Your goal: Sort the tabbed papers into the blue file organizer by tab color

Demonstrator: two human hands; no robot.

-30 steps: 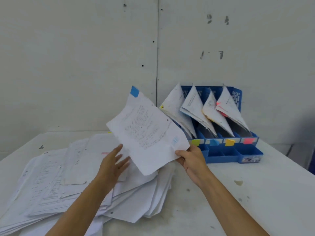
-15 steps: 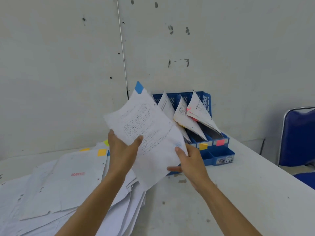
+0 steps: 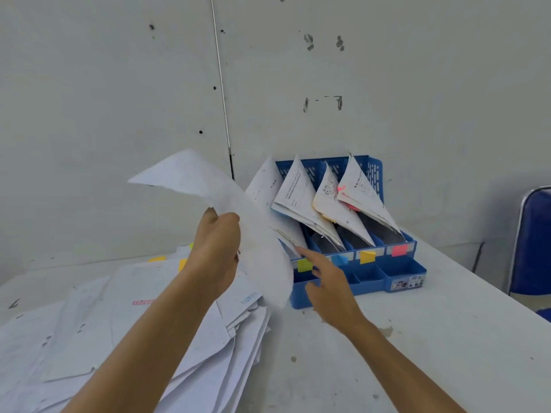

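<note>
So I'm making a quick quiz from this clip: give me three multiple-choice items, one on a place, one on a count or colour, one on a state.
1. Where does the loose paper pile lie, seen from the camera?
A. left of the blue file organizer
B. right of it
C. on the chair

2. How many coloured labels show on the organizer's front?
A. two
B. four
C. six

3. What holds the raised sheet?
A. the left hand alone
B. the right hand alone
C. both hands

Answers:
1 A, the pile sits beside the organizer's left end.
2 B, yellow-green, blue, yellow, red.
3 A, its grip is closed on the sheet; the right reaches open toward the organizer.
</note>
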